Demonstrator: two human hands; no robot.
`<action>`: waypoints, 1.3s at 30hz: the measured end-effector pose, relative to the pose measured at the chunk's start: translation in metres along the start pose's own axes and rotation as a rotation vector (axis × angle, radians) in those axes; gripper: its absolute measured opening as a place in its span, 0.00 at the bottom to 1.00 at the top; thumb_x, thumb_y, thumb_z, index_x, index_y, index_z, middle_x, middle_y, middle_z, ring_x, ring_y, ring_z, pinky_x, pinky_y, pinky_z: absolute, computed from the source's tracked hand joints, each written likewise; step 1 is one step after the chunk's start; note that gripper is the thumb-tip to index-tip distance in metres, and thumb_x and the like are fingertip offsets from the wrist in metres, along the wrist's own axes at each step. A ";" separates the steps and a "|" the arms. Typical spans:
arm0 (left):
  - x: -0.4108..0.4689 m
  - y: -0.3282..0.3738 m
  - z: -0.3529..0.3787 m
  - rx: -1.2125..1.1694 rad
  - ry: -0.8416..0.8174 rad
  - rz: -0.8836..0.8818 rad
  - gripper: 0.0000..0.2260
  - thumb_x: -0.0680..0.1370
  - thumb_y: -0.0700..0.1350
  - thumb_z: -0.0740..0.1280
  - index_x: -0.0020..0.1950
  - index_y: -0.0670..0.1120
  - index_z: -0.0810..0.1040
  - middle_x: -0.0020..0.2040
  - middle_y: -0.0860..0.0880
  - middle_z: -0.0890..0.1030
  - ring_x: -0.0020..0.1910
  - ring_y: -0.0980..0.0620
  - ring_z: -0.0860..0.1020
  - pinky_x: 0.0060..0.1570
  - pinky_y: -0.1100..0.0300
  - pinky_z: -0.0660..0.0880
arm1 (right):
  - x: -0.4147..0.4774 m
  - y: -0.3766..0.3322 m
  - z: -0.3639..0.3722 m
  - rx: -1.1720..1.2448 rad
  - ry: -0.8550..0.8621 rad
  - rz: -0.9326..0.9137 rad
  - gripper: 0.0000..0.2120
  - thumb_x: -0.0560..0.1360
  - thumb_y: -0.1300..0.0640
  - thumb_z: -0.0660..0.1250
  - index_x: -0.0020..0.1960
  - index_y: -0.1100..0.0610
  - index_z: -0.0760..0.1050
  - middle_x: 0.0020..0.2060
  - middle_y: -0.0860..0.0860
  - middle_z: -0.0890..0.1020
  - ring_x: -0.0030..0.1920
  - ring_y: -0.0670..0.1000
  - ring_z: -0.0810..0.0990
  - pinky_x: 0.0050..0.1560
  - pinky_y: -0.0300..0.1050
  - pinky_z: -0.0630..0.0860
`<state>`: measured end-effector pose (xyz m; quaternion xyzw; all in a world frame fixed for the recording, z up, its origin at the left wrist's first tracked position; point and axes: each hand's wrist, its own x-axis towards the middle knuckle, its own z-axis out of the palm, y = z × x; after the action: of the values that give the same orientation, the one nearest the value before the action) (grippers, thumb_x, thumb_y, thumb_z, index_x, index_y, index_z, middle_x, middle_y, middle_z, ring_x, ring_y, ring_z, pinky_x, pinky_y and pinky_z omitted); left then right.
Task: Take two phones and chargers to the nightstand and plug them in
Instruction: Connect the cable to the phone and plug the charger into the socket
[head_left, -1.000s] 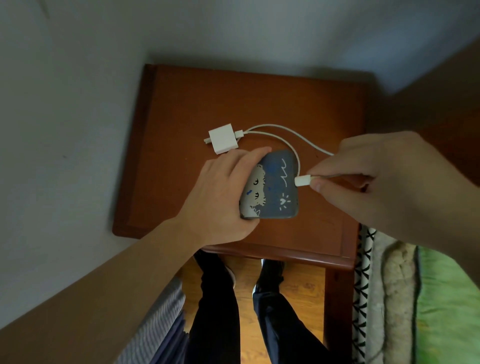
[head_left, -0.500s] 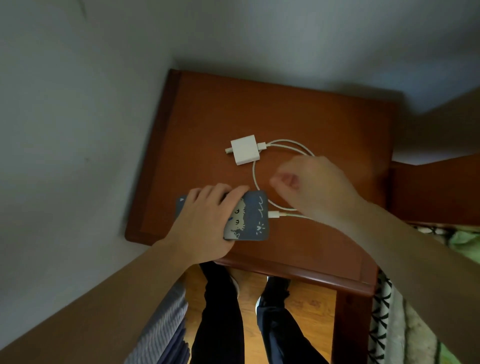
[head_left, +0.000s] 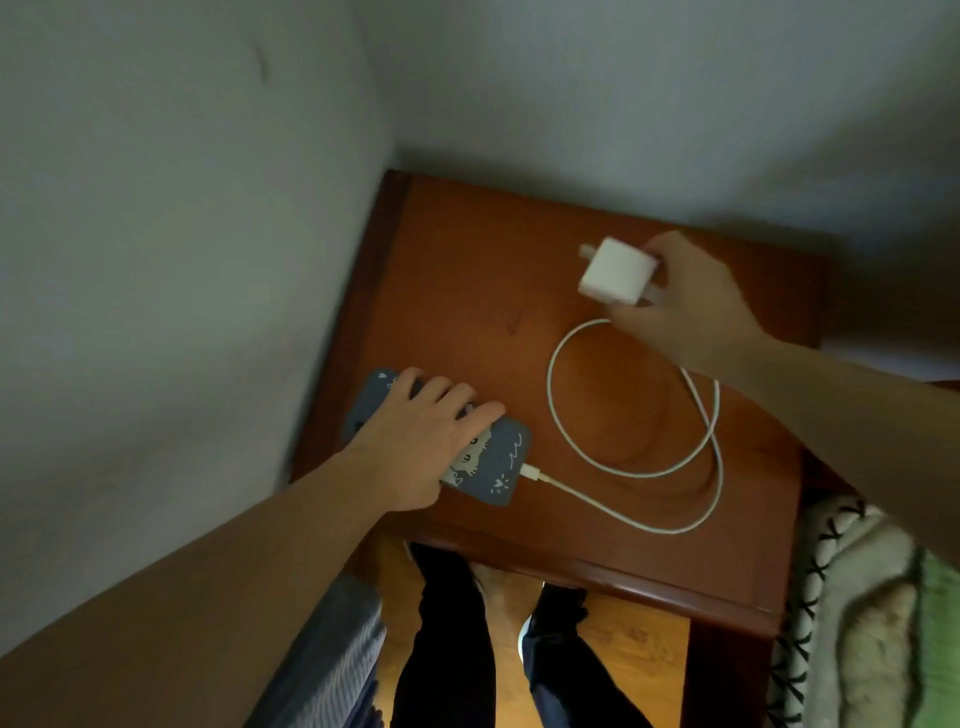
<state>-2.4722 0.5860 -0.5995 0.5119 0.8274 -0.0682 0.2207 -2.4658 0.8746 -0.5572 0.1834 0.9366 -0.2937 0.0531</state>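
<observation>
While my left hand (head_left: 415, 447) lies flat with fingers spread on the phone (head_left: 496, 467) at the nightstand's (head_left: 467, 291) near left, my right hand (head_left: 685, 306) pinches the white plug (head_left: 618, 273) far right; its cord (head_left: 561, 415) joins the phone.

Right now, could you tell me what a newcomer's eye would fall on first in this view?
Probably the white charger block, bright against the dark wood, pinched in the right hand near the back of the nightstand. Next, its white cable loops across the top and ends plugged into the phone at the front left corner. The left hand lies flat on that cartoon-patterned phone.
</observation>
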 end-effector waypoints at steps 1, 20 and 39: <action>0.007 -0.004 -0.005 0.017 -0.004 0.019 0.44 0.66 0.45 0.74 0.74 0.55 0.50 0.69 0.47 0.67 0.67 0.45 0.65 0.69 0.41 0.55 | -0.003 0.003 -0.021 0.048 0.085 0.061 0.25 0.66 0.54 0.76 0.59 0.58 0.72 0.47 0.48 0.75 0.45 0.47 0.73 0.42 0.36 0.66; 0.130 -0.103 -0.058 0.548 -0.038 0.340 0.42 0.70 0.43 0.75 0.75 0.56 0.51 0.75 0.46 0.65 0.74 0.43 0.60 0.70 0.40 0.55 | -0.049 0.030 -0.075 -0.015 0.254 0.140 0.29 0.61 0.50 0.74 0.58 0.46 0.64 0.46 0.46 0.73 0.42 0.49 0.73 0.33 0.38 0.66; 0.136 -0.093 -0.051 0.655 -0.091 0.424 0.48 0.72 0.44 0.75 0.78 0.55 0.43 0.79 0.44 0.57 0.76 0.41 0.55 0.70 0.41 0.57 | -0.014 -0.031 0.012 0.380 0.093 0.209 0.26 0.69 0.53 0.75 0.56 0.45 0.60 0.46 0.43 0.70 0.40 0.38 0.71 0.24 0.23 0.68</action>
<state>-2.6204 0.6705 -0.6238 0.7111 0.6272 -0.3043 0.0912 -2.4650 0.8398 -0.5479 0.2997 0.8418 -0.4489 0.0047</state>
